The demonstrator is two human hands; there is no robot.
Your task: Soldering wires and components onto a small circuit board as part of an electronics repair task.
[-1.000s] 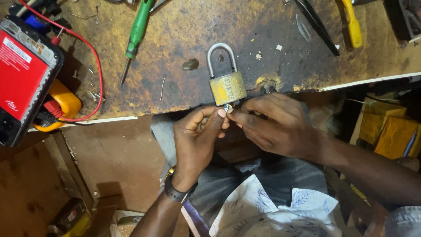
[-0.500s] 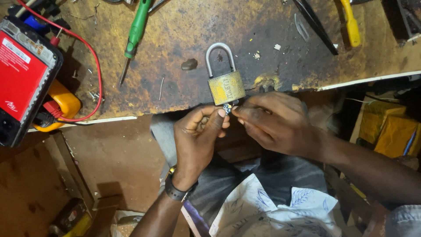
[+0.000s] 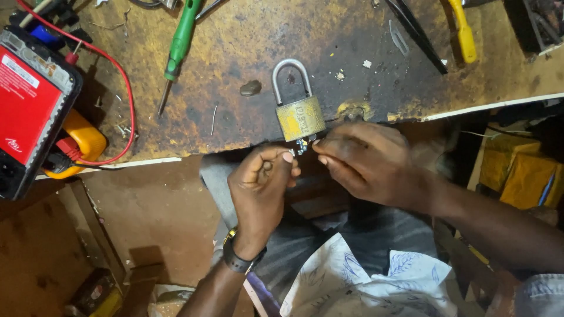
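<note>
Here, the left hand (image 3: 261, 188) pinches something small I cannot make out beneath the brass padlock with a steel shackle (image 3: 298, 113) lying at the edge of the worn brown table (image 3: 235, 53). The right hand (image 3: 367, 161) grips small metal bits at its keyhole. Unsteadied, the padlock could slide off that edge.

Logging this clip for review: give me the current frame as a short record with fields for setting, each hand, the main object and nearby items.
setting: worn, stained workbench seen from above, its edge near the person's lap
main object: brass padlock with a closed steel shackle, lying flat at the bench edge
left hand: left hand, fingers pinched just below the padlock's base; wristwatch on the wrist
right hand: right hand, fingertips at the padlock's underside, on a small metal piece too small to identify
nearby: green screwdriver; red device with red wire; yellow-handled tool
</note>
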